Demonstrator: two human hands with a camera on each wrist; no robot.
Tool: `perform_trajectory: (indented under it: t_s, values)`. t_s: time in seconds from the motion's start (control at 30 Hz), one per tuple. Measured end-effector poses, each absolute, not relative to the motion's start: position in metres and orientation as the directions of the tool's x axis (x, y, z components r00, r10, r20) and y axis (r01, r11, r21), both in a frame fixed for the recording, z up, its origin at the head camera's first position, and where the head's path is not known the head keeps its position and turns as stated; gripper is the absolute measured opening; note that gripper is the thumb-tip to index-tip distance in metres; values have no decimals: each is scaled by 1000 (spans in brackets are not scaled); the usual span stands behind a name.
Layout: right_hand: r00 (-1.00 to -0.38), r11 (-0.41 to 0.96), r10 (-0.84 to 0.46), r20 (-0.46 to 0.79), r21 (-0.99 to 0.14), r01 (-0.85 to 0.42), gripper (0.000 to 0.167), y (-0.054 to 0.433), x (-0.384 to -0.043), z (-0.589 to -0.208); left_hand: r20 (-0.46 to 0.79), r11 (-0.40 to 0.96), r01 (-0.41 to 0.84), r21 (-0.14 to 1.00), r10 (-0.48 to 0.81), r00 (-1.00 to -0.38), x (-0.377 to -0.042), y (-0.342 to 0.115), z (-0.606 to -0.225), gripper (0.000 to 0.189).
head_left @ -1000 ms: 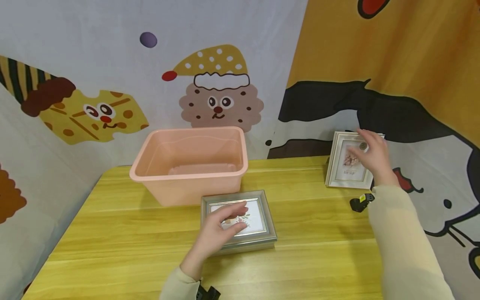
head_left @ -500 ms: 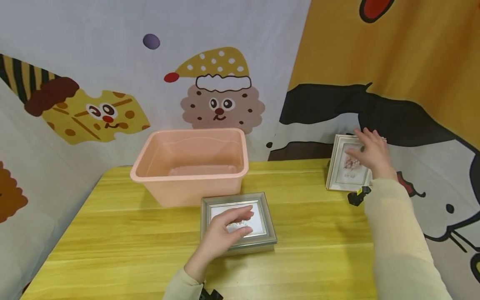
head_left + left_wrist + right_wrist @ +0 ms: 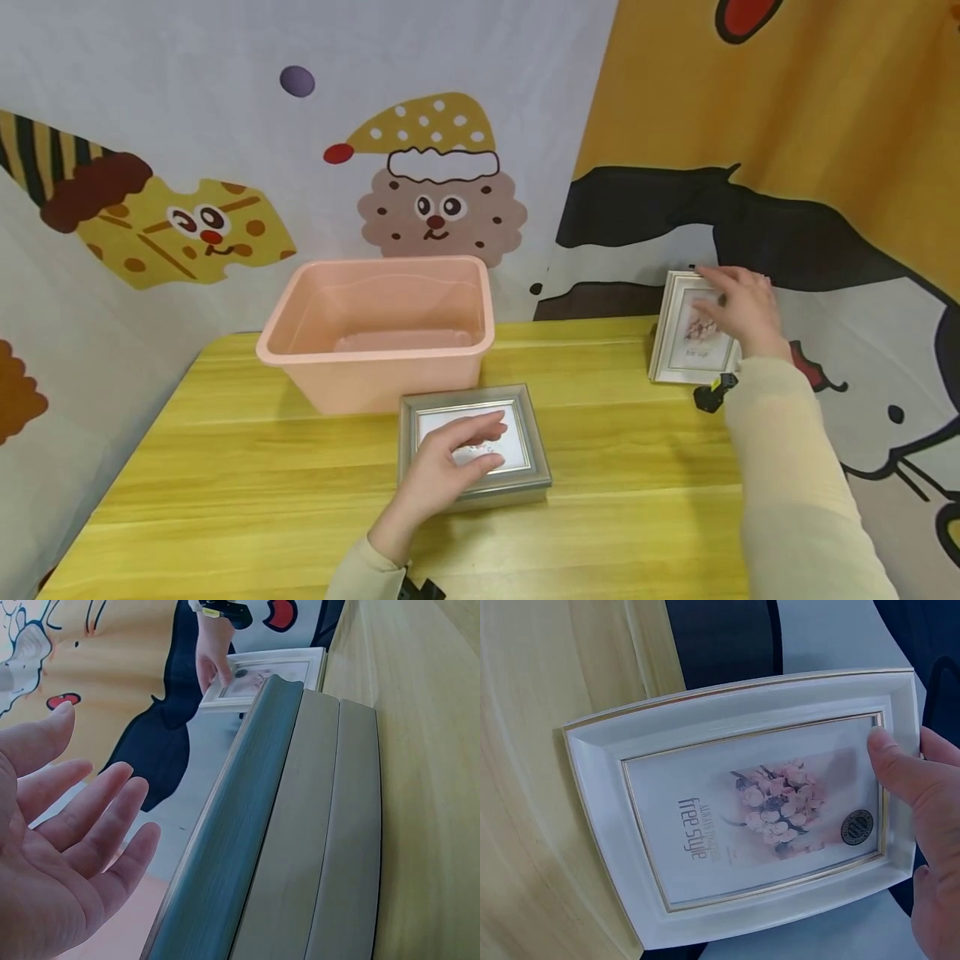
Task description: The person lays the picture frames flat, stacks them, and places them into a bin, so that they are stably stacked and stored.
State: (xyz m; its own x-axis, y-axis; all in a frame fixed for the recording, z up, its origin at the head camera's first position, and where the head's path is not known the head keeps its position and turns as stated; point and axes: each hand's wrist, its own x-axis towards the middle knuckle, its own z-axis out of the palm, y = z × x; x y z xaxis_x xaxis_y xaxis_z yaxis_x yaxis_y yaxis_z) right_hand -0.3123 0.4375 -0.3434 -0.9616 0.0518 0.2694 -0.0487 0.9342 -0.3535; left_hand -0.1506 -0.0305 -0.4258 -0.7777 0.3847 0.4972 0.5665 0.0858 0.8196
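At the far right of the head view, a white photo frame (image 3: 699, 350) with a pink flower print stands upright on the table, leaning slightly back. My right hand (image 3: 746, 315) grips its top edge; in the right wrist view the thumb (image 3: 901, 771) presses the front and the other fingers pass behind it. My left hand (image 3: 442, 467) hovers with loosely bent fingers over a silver-grey photo frame (image 3: 531, 437) lying face up, and holds nothing. In the left wrist view, that frame's thick side (image 3: 300, 825) shows layers, with the hand (image 3: 67, 847) beside it.
A pink plastic bin (image 3: 397, 379) stands at the back left, right behind the grey frame. The wooden table (image 3: 225, 500) ends against a cartoon-printed cloth (image 3: 525, 83) at the back. Black wrist cameras (image 3: 715, 392) sit on both wrists.
My right hand has come down slightly, and its fingers have settled on the white frame's top edge. My left hand has shifted a little right above the grey frame, then stayed still.
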Motion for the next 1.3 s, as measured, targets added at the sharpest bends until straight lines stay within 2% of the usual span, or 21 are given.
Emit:
perform_trajectory:
  t_s: [0.3,0.63,1.1,1.3]
  values:
    - [-944,927,110,312,-374,-16,46,431,-311,-349,489,87,558,825,385,-783,-153,-32,-429,46]
    - [-934,926,132,332,-377,-3,39,426,-307,-349,482,96,553,828,384,-788,-153,-33,-426,46]
    - [-935,945,50,351,-319,-69,34,425,-296,-341,446,94,515,852,384,-809,-157,-31,-426,47]
    - [-943,929,-3,333,-349,-127,31,426,-287,-333,442,102,514,852,386,-810,-159,-30,-426,45]
